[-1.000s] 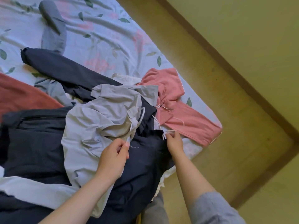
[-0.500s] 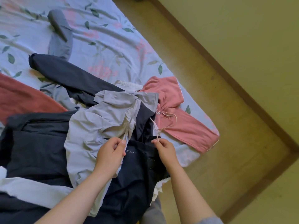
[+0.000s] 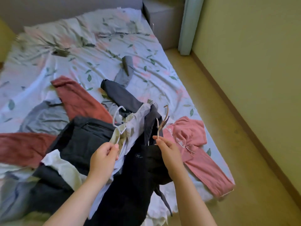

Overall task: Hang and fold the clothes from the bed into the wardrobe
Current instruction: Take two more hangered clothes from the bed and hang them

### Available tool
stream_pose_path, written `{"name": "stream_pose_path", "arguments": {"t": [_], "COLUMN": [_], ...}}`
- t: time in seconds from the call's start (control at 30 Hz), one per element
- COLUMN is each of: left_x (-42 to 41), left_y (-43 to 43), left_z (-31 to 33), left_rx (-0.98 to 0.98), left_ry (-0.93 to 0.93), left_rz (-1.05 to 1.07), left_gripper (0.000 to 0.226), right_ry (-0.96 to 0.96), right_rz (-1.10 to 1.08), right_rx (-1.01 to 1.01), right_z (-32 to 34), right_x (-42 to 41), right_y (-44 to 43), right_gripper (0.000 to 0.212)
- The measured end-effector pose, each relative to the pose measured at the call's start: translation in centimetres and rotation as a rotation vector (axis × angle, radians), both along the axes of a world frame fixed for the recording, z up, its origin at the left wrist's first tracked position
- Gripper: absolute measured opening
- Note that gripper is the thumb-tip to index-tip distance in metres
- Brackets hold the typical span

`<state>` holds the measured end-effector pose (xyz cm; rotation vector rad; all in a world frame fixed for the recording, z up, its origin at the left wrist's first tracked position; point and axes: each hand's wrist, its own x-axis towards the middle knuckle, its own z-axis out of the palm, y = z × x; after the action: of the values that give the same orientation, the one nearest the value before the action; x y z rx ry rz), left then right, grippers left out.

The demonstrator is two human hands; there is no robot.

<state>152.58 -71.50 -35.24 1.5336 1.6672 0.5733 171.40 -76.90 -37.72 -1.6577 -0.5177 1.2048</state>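
a red top sprawls at eight o'clock on the bed, with a grey top just above it. a black jacket lies nearer the middle, a white cloth over its seven o'clock edge. the left hand, at seven o'clock of the frame, has its fingers curled round the lower wire of a white hanger, whose hook points to eleven. a pale shirt is bunched against that hanger, raised above the pile. at its four o'clock a navy garment drapes down between the two forearms. the right hand, at five o'clock, pinches the stems of tan hangers between thumb and fingertips, hooks up toward twelve; how many hangers cannot be told. a pink hoodie lies flat at four o'clock near the bed's edge. past it run the floor and a wall.
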Motion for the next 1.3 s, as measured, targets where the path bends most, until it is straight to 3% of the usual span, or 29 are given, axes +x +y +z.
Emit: {"name": "stream_pose_path", "arguments": {"t": [0.33, 0.7, 0.93, 1.13, 1.3], "left_x": [-13.3, -33.2, -43.6, -51.3, -56.3], "left_y": [-0.8, -9.8, -18.5, -26.1, -30.7], "left_z": [12.0, 23.8, 26.3, 26.1, 25.8], "left_rx": [0.315, 0.609, 0.723, 0.743, 0.753], "left_ry": [-0.158, -0.385, -0.487, -0.482, -0.34], "left_rz": [0.32, 0.605, 0.73, 0.949, 1.08], "left_gripper": [0.033, 0.032, 0.044, 0.034, 0.041], "right_ry": [-0.152, -0.208, -0.127, -0.021, 0.057], "right_rz": [0.302, 0.554, 0.729, 0.958, 1.126], "right_rx": [0.266, 0.619, 0.775, 0.78, 0.789], "right_z": [15.2, 29.3, 32.8, 32.9, 33.2], "right_x": [-11.8, -32.9, -45.7, -55.1, -62.0], "right_y": [3.9, 0.7, -5.1, -9.4, -11.6], "right_gripper": [0.022, 0.023, 0.024, 0.025, 0.027]}}
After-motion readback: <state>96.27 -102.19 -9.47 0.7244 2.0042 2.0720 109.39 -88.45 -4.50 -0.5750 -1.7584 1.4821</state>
